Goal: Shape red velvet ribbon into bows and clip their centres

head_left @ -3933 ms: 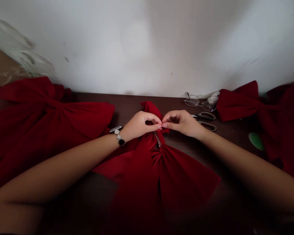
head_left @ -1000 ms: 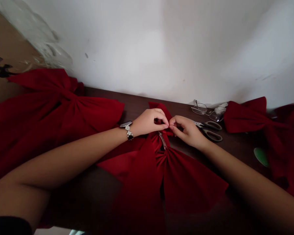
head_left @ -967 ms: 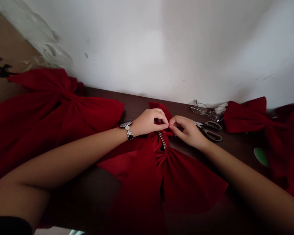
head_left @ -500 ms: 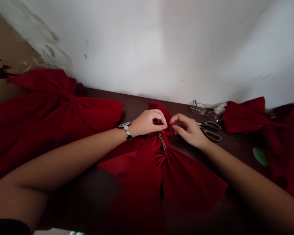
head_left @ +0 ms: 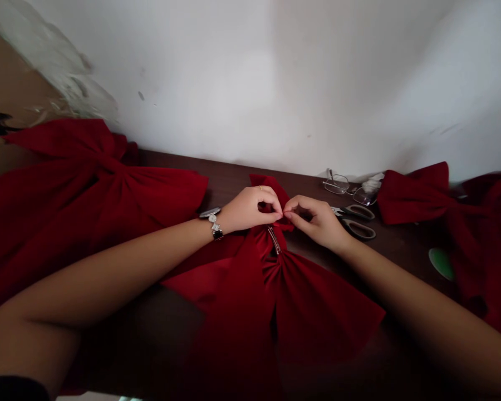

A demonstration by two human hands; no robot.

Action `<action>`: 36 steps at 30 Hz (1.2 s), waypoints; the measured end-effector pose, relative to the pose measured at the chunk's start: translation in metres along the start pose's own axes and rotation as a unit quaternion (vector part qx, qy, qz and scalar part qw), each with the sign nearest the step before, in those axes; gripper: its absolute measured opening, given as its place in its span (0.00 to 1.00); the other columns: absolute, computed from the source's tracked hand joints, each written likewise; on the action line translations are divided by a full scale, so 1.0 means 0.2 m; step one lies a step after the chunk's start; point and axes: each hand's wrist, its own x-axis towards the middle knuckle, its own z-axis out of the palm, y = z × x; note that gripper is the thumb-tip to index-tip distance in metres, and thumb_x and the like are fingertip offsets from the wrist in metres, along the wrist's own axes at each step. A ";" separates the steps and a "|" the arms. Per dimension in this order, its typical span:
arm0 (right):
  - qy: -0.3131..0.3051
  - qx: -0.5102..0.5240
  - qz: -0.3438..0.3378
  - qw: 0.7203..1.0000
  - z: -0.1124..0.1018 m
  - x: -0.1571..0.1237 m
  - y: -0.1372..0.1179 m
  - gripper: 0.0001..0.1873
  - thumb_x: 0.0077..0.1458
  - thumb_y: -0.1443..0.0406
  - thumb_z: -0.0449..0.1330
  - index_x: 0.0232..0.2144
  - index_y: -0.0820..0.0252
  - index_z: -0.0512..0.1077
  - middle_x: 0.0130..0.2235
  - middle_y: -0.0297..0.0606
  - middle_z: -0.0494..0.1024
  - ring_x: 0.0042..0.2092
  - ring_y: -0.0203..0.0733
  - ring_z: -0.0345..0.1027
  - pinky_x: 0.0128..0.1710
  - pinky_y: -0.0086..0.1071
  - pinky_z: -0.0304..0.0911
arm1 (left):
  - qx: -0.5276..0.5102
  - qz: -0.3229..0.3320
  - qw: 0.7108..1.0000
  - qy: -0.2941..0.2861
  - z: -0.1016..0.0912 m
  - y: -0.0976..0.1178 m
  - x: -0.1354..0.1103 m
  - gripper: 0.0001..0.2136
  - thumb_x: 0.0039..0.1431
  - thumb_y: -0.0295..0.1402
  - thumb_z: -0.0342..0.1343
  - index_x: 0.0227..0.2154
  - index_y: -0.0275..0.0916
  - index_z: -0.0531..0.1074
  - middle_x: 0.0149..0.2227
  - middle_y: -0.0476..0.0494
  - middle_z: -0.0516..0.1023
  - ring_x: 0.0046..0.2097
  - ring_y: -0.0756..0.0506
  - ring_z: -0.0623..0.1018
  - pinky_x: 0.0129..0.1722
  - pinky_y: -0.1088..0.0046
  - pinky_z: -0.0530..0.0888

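A large red velvet bow [head_left: 300, 301] lies on the dark wooden table [head_left: 229, 178] in front of me, with a metal clip [head_left: 274, 239] across its gathered middle. My left hand [head_left: 248, 208], with a watch on the wrist, pinches the red fabric just above the clip. My right hand [head_left: 315, 220] pinches the same fold from the other side, and the fingertips of both hands almost touch. What lies between the fingertips is too small to make out beyond the fabric.
A bigger red bow [head_left: 79, 189] covers the table's left side. Another red bow [head_left: 417, 192] lies at the right by the white wall. Scissors [head_left: 354, 220] and glasses [head_left: 344, 186] rest behind my right hand. A green object [head_left: 440, 263] sits at the right.
My right fingers spread slightly half a second ago and have pinched the fold again. Both hands have stayed at the bow's middle, and the view has shifted a little.
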 end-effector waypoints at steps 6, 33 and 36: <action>-0.007 0.007 -0.006 1.000 0.00 0.00 0.01 0.05 0.58 0.67 0.55 0.30 0.61 0.68 0.28 0.34 0.72 0.30 0.33 0.63 0.32 0.27 0.59 | 0.002 -0.001 1.000 -0.002 0.00 0.01 0.00 0.03 0.53 0.27 0.59 0.28 0.36 0.78 0.33 0.46 0.76 0.35 0.50 0.75 0.38 0.75 0.70; 0.004 0.017 0.016 1.000 -0.01 0.00 0.01 0.09 0.59 0.62 0.57 0.29 0.62 0.70 0.28 0.36 0.74 0.30 0.35 0.65 0.32 0.29 0.61 | -0.014 0.001 1.000 -0.008 -0.01 0.01 -0.01 0.03 0.51 0.25 0.57 0.25 0.35 0.74 0.32 0.47 0.75 0.34 0.51 0.74 0.37 0.74 0.70; -0.002 0.016 0.013 1.000 -0.01 -0.01 0.01 0.09 0.59 0.62 0.56 0.29 0.61 0.69 0.27 0.35 0.73 0.29 0.35 0.65 0.31 0.28 0.60 | -0.027 0.010 0.999 -0.023 -0.02 0.00 -0.01 0.03 0.52 0.25 0.56 0.26 0.36 0.74 0.32 0.47 0.76 0.35 0.50 0.75 0.39 0.74 0.71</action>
